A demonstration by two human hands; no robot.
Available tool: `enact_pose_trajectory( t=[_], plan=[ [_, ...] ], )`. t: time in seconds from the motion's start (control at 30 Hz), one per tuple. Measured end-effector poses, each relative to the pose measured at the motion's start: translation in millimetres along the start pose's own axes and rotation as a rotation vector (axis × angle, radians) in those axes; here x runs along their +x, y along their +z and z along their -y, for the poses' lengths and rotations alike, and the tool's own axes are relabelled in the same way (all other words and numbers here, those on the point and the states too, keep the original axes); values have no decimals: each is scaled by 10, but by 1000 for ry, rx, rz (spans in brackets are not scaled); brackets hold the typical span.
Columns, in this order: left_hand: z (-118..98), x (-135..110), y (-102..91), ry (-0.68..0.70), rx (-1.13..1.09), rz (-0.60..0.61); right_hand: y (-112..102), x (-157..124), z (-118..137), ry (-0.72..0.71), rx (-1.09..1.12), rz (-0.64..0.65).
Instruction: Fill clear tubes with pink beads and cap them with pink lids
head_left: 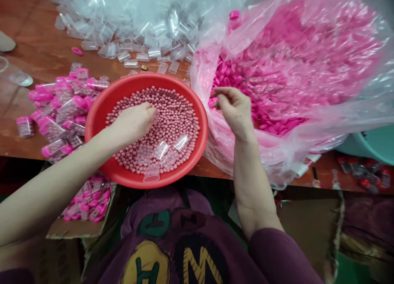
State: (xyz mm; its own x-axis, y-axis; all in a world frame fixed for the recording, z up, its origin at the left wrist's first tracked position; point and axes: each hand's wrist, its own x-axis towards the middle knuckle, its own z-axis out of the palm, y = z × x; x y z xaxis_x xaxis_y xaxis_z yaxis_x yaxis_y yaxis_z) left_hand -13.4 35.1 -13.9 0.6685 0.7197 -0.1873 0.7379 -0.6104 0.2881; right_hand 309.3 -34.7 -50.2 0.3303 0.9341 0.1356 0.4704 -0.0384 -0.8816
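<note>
Over the red basin [97, 126], left hand [132, 124] rests cupped on pink beads [177, 124]; right hand [234, 111] hangs half-open.

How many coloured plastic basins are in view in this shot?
2. A red plastic basin full of pink beads sits in front of the person; a teal basin shows at the right edge, partly cut off. Others may be hidden under the plastic bag.

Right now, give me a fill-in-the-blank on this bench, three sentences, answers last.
The left hand rests among pink balls in a ____ basin. The right hand is over pink caps in a plastic ____. Capped tubes of pink balls lie to the ____ of the basin.

Answers: red; bag; left.
</note>
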Motion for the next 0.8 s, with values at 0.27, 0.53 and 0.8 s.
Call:
enact_pose_trajectory(
  t=[0.27,0.53,0.8],
  plan=[
    [-542,447,289,75,-98,146,-238,459,-779,138,-886,161],
    [-448,70,106,-22,-1467,-23,-187,513,-927,73,-906,79],
    [-467,-505,74,-153,-1910,-104,-207,432,-893,78,-648,-138]
  ],
)
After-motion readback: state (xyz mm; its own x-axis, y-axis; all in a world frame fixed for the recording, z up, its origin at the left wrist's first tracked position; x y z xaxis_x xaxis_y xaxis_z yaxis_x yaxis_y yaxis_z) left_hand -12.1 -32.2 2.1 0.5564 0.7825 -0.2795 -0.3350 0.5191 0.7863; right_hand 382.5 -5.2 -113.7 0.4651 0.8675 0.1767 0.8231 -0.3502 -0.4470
